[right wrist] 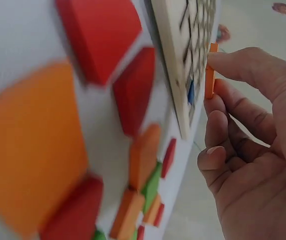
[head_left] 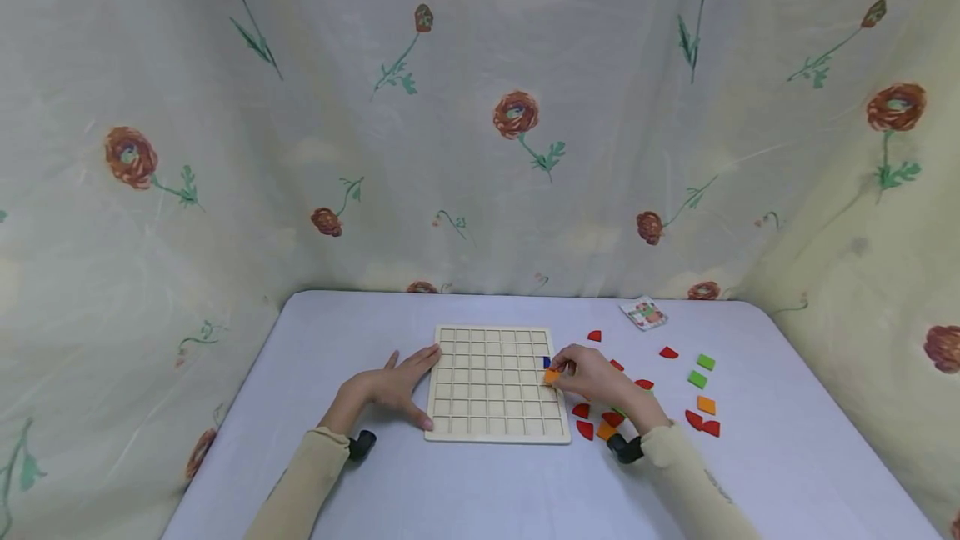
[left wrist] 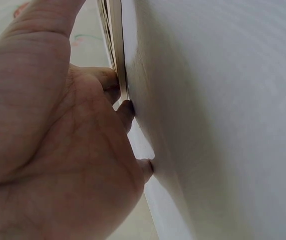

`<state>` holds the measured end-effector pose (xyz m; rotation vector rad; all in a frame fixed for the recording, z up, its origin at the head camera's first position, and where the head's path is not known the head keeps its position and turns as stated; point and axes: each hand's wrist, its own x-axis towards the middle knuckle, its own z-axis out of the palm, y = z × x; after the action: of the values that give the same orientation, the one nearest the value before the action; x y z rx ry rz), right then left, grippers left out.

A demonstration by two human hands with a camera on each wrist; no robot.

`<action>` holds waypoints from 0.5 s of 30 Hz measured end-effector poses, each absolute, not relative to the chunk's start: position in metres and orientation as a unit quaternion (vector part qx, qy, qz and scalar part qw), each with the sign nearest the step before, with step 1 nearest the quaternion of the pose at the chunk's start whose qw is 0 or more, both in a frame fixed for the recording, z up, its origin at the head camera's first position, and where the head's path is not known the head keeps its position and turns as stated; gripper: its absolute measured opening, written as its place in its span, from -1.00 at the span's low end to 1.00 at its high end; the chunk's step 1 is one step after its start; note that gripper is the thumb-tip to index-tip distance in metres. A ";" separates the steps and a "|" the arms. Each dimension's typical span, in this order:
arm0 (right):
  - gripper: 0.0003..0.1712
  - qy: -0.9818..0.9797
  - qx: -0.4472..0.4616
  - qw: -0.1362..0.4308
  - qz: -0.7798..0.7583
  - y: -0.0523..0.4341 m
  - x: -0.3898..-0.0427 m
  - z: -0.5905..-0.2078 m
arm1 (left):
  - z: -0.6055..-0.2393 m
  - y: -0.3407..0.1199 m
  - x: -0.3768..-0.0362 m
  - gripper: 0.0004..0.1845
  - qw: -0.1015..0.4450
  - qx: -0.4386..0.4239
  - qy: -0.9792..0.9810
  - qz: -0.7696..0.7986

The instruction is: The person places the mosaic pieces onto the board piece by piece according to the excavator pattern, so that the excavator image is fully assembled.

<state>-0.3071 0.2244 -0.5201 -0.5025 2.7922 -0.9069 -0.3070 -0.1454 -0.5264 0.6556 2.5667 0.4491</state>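
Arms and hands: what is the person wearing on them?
Both arms wear long, pale beige sleeves, the left sleeve and the right sleeve. A small black wrist device sits at each cuff, left and right. The left hand and right hand are bare, without gloves.

The grid board [head_left: 495,383] looks like pale unfinished wood, matt, with thin raised slats forming its cells. The orange tile [right wrist: 210,71] pinched in the right hand [head_left: 596,375] looks like painted wood or plastic, smooth with a flat even colour; the loose red pieces [right wrist: 102,35] share that smooth, slightly satin finish. The table [head_left: 787,457] wears a smooth matt whitish covering. The curtain [head_left: 480,107] behind is thin woven cloth, matt, printed with flowers. The small card [head_left: 643,312] looks like printed paper
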 end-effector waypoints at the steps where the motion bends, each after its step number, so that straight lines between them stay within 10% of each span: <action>1: -0.82 0.936 -0.165 0.084 -0.299 0.221 -0.308 -0.523 | -0.527 -0.145 -0.307 0.36 0.225 0.238 0.930 0.164; 15: -0.84 0.941 -0.171 0.096 -0.277 0.211 -0.318 -0.521 | -0.527 -0.146 -0.307 0.36 0.225 0.239 0.931 0.158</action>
<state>-0.3184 0.2107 -0.5215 -0.5079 2.7864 -0.8199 -0.3070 -0.1456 -0.5266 0.6586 2.5687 0.4367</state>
